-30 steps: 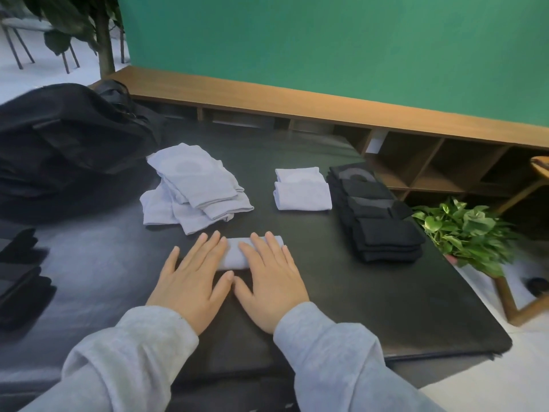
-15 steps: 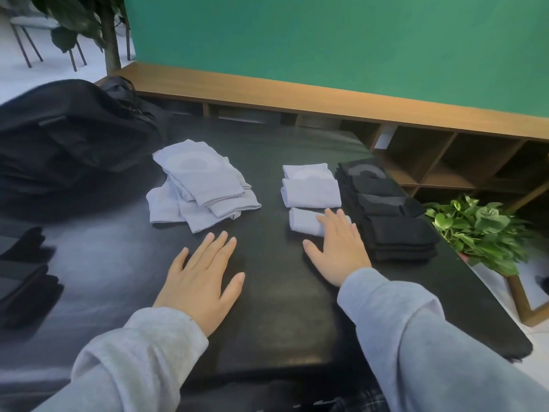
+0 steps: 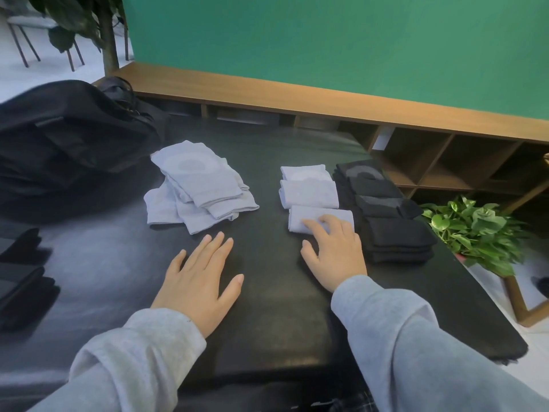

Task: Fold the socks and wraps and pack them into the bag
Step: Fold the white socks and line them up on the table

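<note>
Entry: your right hand (image 3: 334, 254) has carried the folded white piece (image 3: 319, 220) from the near centre of the table (image 3: 267, 322), where both hands were pressing it a second ago, to the near end of the folded white row (image 3: 309, 185) on the right. It now lies just beside the black folded stack (image 3: 386, 209), touching or nearly touching the white piece behind it. Half a second ago the hand was already on it there; since then only small settling.

Hands: your right hand lies open, fingers spread over the near edge of the piece, pressing rather than pinching. Your left hand (image 3: 199, 281) is flat and spread on bare tabletop, holding nothing, just near of the unfolded white pile (image 3: 199, 188).

Judgement: this fold is done and placed, making three folded white pieces in the row. The loose white pile on the left is the next work, and your left hand is already close to it. More dark items (image 3: 20, 278) sit at the far left edge; whether they are folded I cannot tell.

The black bag (image 3: 68, 144) sits far left, and nothing visible has been packed into it, so packing looks well off.
</note>
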Tool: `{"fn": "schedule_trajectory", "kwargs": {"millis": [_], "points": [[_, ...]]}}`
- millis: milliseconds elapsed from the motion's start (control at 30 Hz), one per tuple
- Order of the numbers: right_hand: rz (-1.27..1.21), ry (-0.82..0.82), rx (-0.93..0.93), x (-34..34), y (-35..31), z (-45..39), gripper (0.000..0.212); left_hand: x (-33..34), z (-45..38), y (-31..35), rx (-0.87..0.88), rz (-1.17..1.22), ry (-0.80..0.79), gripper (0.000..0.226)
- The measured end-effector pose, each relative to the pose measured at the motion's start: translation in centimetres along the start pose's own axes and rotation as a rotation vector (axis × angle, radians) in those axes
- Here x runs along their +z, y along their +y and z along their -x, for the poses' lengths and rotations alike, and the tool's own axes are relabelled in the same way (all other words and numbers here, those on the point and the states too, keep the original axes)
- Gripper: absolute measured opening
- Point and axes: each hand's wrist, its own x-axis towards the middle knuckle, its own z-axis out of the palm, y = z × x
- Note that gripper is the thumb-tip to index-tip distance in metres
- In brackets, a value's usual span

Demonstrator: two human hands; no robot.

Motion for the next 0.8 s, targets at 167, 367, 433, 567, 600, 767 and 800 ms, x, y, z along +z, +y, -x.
{"fn": "schedule_trajectory", "kwargs": {"millis": [167, 367, 433, 567, 600, 767, 800], "points": [[-0.042, -0.103, 0.001, -0.2, 0.0, -0.2, 0.050, -0.1, 0.0, 0.1, -0.011, 0.019, 0.009, 0.087], [-0.047, -0.112, -0.051, -0.4, -0.8, 0.7, 0.054, 0.0, 0.0, 0.0, -0.017, 0.032, 0.021, 0.088], [-0.033, -0.132, -0.088, -0.4, -1.3, 1.0, 0.052, -0.1, -0.1, 0.1, -0.015, 0.008, 0.015, 0.088], [-0.029, -0.198, -0.059, -0.3, -2.1, 1.4, 0.050, -0.1, -0.1, 0.1, -0.020, -0.010, 0.007, 0.083], [-0.035, -0.213, -0.047, -0.3, -2.2, 1.4, 0.050, -0.1, -0.1, 0.1, -0.022, -0.012, 0.006, 0.076], [-0.058, -0.238, -0.023, -0.4, -2.6, 1.7, 0.052, -0.2, 0.0, 0.2, -0.022, -0.005, 0.028, 0.074], [-0.057, -0.236, -0.033, -0.4, -2.8, 1.8, 0.053, -0.2, 0.0, 0.2, -0.027, -0.002, 0.034, 0.081]]}}
